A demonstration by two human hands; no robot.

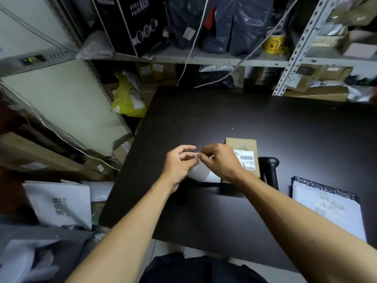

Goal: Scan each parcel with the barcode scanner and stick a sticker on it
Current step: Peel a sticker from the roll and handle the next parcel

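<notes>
Both bare forearms reach forward from the bottom edge over a matt black table [204,211] with a smooth, rounded near-left corner. Left hand [179,162]: fingers curled, pinching the upper edge of a white, glossy sticker sheet [204,173] that bows in a soft curve above the tabletop. Right hand [219,160]: fingers likewise curled, pinching at the same top edge of the sheet, fingertip to fingertip with the left; whether a sticker has lifted free cannot be told.

Parcel [244,158]: small rectangular brown cardboard box, lying flat on the table just beyond and right of the right hand, partly covered by the wrist. A white printed label with a barcode faces upward on its top face.

Barcode scanner [269,168]: black, smooth plastic, cylindrical handle, lying on the table touching or just beside the parcel's right edge.

Near the table's right edge, a flat white mailer [326,213] rests on a speckled black-and-white board.

Behind, perforated grey metal shelving [295,48] carries a yellow label roll [274,42] and crinkled dark plastic bags [234,23].
</notes>
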